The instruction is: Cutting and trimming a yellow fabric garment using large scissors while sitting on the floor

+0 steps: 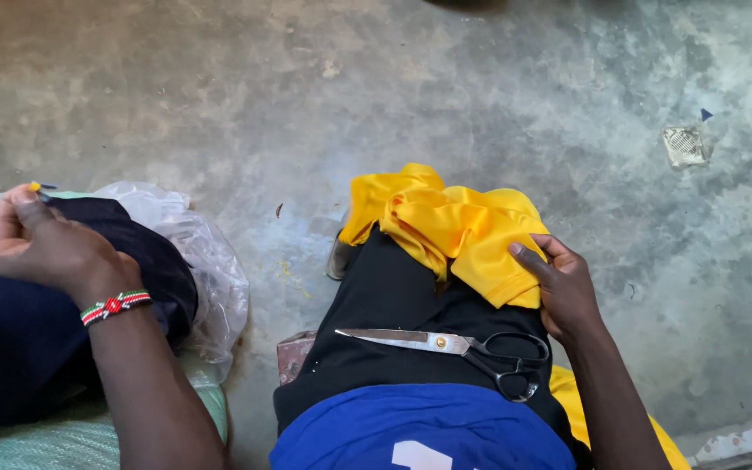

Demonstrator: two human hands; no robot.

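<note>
View: head camera looking straight down on a seated person's lap and both forearms, with bare grey concrete floor [480, 96] filling the upper half.

Left hand [41, 239]: raised at the left edge, resting over a dark navy cloth [10, 339]. The fingers are curled inward and the thumb and forefinger are pressed together on a small yellow-tipped object [36, 186]; it is too small to tell what kind of thing it is.

Wrist: a beaded bracelet [115, 305] in red, white and green circles the left wrist.

Right hand [563, 287]: lies flat on the right thigh, fingers extended and pressed down on the lower right edge of the yellow fabric [454, 226]; the thumb side is on the cloth, not closed around it.

Yellow fabric: bunched in loose folds over the knee, on top of the black trousers [393, 296]. More yellow cloth shows under the right forearm at the lower right.

Scissors [459, 346]: lie across the lap just below the yellow fabric, steel blades closed and pointing left, black handles to the right, just beside the right wrist. Neither hand touches them.

Clear plastic bag [198, 261]: crumpled on the floor between the navy cloth and the lap.

Blue shirt [419, 431]: at the bottom centre, nearest the camera.

Pale green sack [54, 439]: beneath the navy cloth at lower left.

Floor drain [685, 145]: small square grate, upper right, well apart from the hands.
</note>
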